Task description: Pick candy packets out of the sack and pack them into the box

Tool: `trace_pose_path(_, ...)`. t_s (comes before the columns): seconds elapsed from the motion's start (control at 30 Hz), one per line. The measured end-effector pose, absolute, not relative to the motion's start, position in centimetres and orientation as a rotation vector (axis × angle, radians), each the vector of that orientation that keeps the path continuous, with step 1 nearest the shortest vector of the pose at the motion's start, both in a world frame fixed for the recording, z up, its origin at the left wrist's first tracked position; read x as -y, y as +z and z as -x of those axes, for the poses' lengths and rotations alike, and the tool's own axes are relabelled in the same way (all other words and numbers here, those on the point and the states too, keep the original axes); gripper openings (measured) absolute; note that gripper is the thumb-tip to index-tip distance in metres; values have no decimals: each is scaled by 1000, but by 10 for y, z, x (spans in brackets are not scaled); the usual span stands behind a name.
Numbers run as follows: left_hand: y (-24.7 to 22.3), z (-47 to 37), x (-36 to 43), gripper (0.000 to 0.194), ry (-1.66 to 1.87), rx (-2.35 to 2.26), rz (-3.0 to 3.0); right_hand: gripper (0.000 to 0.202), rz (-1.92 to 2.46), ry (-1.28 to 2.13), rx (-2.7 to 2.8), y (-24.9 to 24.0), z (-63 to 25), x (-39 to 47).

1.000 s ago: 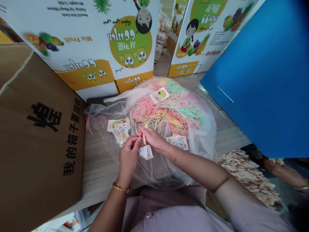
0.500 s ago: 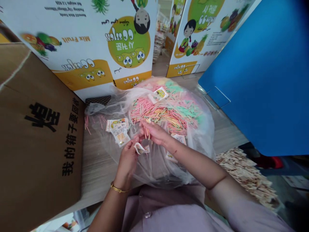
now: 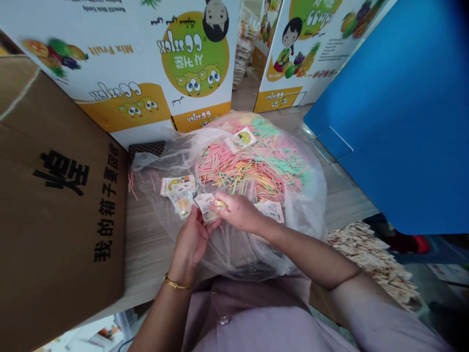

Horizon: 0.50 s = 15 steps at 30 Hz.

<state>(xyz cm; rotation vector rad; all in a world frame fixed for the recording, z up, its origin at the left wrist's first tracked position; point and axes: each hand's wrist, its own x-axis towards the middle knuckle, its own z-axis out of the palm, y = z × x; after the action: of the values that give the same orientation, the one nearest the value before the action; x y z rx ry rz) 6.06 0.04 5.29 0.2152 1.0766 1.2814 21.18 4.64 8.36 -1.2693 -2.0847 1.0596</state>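
Observation:
Between the thumb and fingers of my left hand (image 3: 192, 237) is a small candy packet (image 3: 205, 204), partly clear, with its side toward my right hand. My right hand (image 3: 240, 211) is closed around a few pale yellow candy sticks (image 3: 220, 203), their ends at the packet's edge. Whether the sticks are inside the packet is hidden by my fingers. Just beyond lies a large heap of pink, green and yellow candy sticks (image 3: 238, 171) in a clear plastic bag (image 3: 308, 210). One printed packet (image 3: 244, 139) rests on the heap.
Several packets (image 3: 182, 200) lie left of my hands, others (image 3: 271, 211) under my right forearm. A brown carton (image 3: 62, 195) stands at the left, printed white cartons (image 3: 128, 63) behind, a blue panel (image 3: 395, 122) at the right. Many bundled packets (image 3: 370, 259) sit lower right.
My right hand has turned over and come down to the packet with the sticks. The packet, earlier lower and curled open, is now raised and flatter between both hands.

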Motion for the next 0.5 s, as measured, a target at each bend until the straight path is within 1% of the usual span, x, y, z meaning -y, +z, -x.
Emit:
trace_pose_path(0.07,61,-58,4,40,1193,-1018,-219,21,1310,1047,2032,78,-211,-53)
trace_pose_path(0.13,66,-54,8,48,1111,-989,-261,22,1291,1091,1998,75,-211,-57)
trace_pose_path(0.23,71,-46,13,44,1035,-1009,-379,22,1218,1179,1961,75,-212,-57)
trace_pose_path(0.33,72,-42,16,38,1033,-1049,-444,21,1174,1230,1936,77,-212,-55)
trace_pose_path(0.43,73,-42,16,31,1071,-1093,-438,24,1185,1234,1956,81,-213,-54)
trace_pose_path(0.5,74,-44,16,30,1094,-1126,-436,28,1213,1197,1984,82,-214,-54)
